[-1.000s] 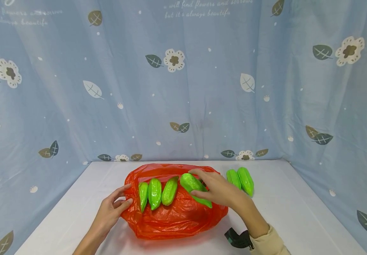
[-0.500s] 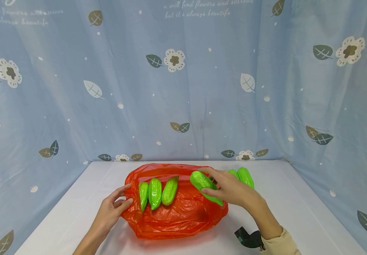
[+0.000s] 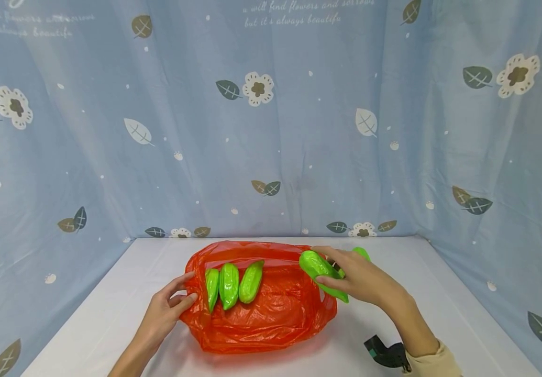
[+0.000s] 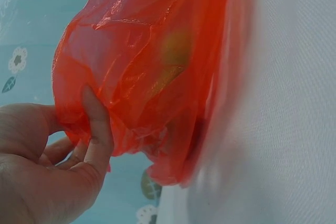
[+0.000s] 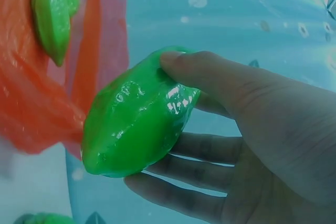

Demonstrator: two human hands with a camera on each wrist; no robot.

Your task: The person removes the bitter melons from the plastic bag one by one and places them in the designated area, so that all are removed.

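My left hand (image 3: 163, 308) pinches the left rim of a red plastic bag (image 3: 275, 314) between thumb and fingers. The bag lies wide open on the table. Three glossy green bitter melons lie side by side at its left, the middle bitter melon (image 3: 229, 287) among them. Past the bag's right rim, my right hand (image 3: 362, 277) holds another bitter melon (image 5: 139, 121), thumb on one side and fingers on the other. It tilts with its pointed end down to the right. In the left wrist view, thin red film (image 4: 152, 61) hangs from my left hand (image 4: 52, 166).
Behind my right hand, the tip of a further bitter melon (image 3: 361, 253) shows on the white table (image 3: 445, 309); most of it is hidden. A black wrist mount (image 3: 386, 353) hangs below my right forearm. A blue patterned curtain (image 3: 289, 131) encloses the back and sides.
My right hand has moved right with its bitter melon, from over the bag to past the right rim, covering more of the melons behind. The left hand and bag have stayed put.
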